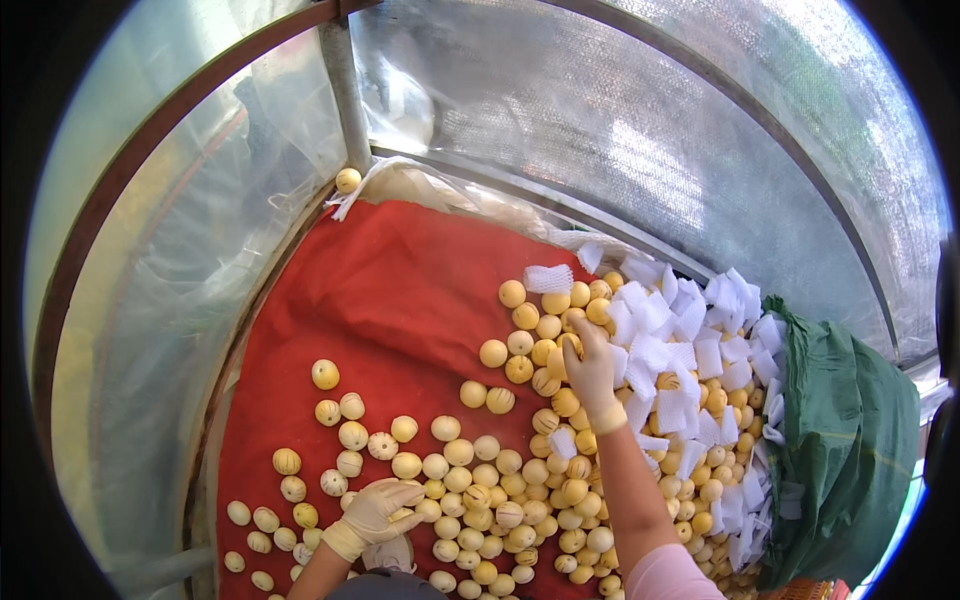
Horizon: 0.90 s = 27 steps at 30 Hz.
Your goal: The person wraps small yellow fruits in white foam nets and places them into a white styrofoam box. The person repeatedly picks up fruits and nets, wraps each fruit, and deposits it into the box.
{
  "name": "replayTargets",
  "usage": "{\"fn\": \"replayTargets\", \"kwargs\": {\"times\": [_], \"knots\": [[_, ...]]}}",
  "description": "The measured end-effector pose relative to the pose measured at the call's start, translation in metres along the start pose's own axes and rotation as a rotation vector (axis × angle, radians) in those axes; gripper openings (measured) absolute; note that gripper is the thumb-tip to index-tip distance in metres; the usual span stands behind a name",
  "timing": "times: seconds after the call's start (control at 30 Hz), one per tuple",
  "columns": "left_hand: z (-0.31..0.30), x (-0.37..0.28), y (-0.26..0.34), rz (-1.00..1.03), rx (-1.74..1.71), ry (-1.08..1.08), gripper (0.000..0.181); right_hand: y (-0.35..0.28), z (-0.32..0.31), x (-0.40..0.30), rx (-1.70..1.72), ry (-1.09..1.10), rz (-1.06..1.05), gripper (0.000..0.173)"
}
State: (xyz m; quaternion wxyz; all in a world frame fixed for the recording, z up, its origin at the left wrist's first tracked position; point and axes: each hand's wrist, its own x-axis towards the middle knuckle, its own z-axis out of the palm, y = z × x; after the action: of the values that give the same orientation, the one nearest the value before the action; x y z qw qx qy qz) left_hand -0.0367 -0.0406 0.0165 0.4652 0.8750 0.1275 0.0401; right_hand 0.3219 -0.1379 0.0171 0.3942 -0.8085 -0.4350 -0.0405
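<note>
Many round yellow fruits, some with dark stripes, perhaps pepino melons [508, 514], lie loose on a red cloth [360, 277]. My right hand [589, 364], in a pale thin glove, reaches into the upper part of the pile with its fingers curled around a striped yellow fruit [571, 343]. Close to the white foam net sleeves [652, 352], it has several fruits around it. My left hand [381, 510], gloved alike, is low at the pile's left edge; its fingertips are beside a yellow fruit [428, 511], and whether they grip it cannot be told.
A green woven sack [840, 442] stands at the right beside fruits and foam sleeves. One fruit [348, 181] rests at the far corner by a metal post [346, 90]. Plastic sheeting [285, 172] on curved frames encloses the place. A shoe [388, 553] shows below my left hand.
</note>
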Motion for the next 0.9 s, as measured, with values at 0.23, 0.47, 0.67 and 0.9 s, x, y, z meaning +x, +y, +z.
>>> {"fn": "replayTargets", "kwargs": {"times": [0.23, 0.47, 0.67, 0.9], "knots": [[-0.005, 0.003, -0.015, 0.051, -0.007, 0.042, 0.040, 0.051, 0.061, 0.106, -0.635, -0.138, -0.117, 0.044], [-0.004, 0.014, -0.017, -0.117, -0.381, 0.410, 0.065, -0.020, 0.047, 0.026, 0.380, -0.300, 0.467, 0.036], [-0.009, 0.069, -0.005, -0.035, -0.174, 0.243, 0.060, -0.113, 0.058, -0.106, 0.870, -0.892, 0.578, 0.038], [0.010, 0.047, -0.009, -0.235, -0.603, 0.301, 0.024, -0.123, 0.050, -0.120, 1.219, -0.843, 0.908, 0.041]]}}
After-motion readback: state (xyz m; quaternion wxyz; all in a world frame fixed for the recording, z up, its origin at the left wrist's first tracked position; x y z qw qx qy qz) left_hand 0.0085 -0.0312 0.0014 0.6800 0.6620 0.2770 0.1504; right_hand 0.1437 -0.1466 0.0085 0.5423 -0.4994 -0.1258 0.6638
